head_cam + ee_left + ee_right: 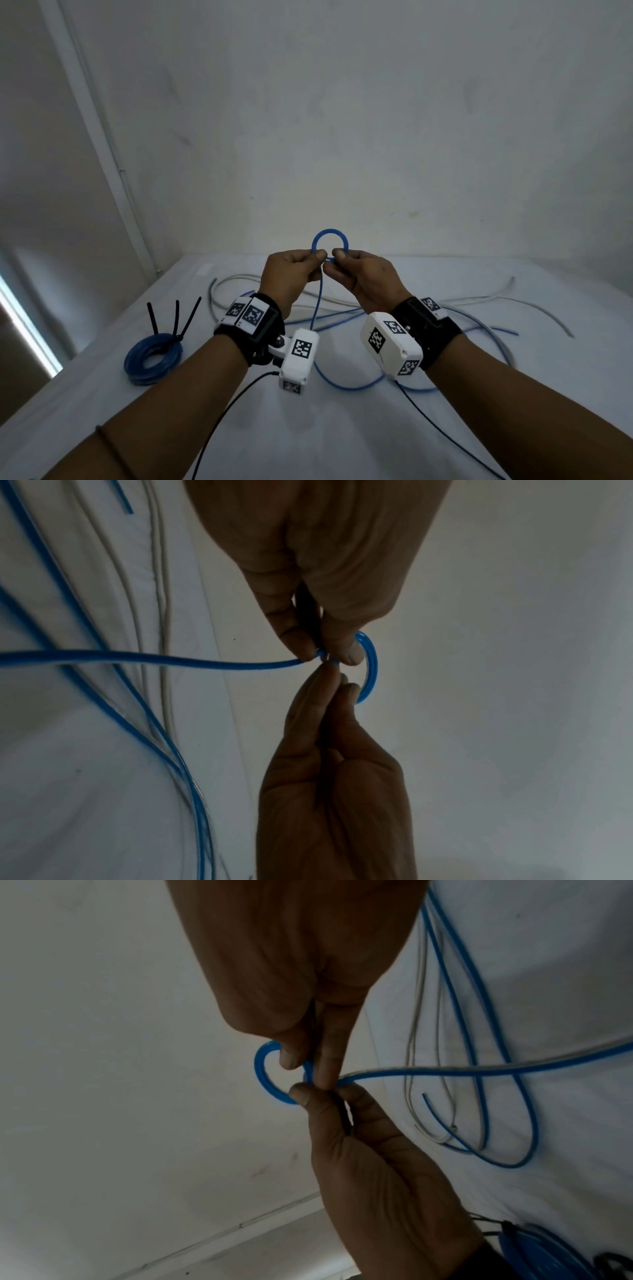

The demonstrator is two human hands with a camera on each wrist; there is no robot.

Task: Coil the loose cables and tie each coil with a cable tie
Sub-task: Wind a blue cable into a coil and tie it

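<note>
Both hands are raised above the table and hold a small loop [329, 231] of the loose blue cable [317, 308]. My left hand [317, 258] pinches the loop's base between thumb and forefinger, and the right hand [337, 257] pinches it from the other side, fingertips almost touching. In the left wrist view the left hand [322, 653] comes from the top, the loop [371, 666] curves past the fingertips, and the cable [154, 658] runs off to the left. The right wrist view shows the right hand [306, 1066] at the top, with the loop [262, 1074] to its left.
A finished blue coil [152, 358] lies at the left of the white-covered table [342, 428], bound with black cable ties [176, 318] whose tails stick up. Loose grey cable [239, 279] and more blue cable sprawl across the back. A wall [342, 137] stands right behind.
</note>
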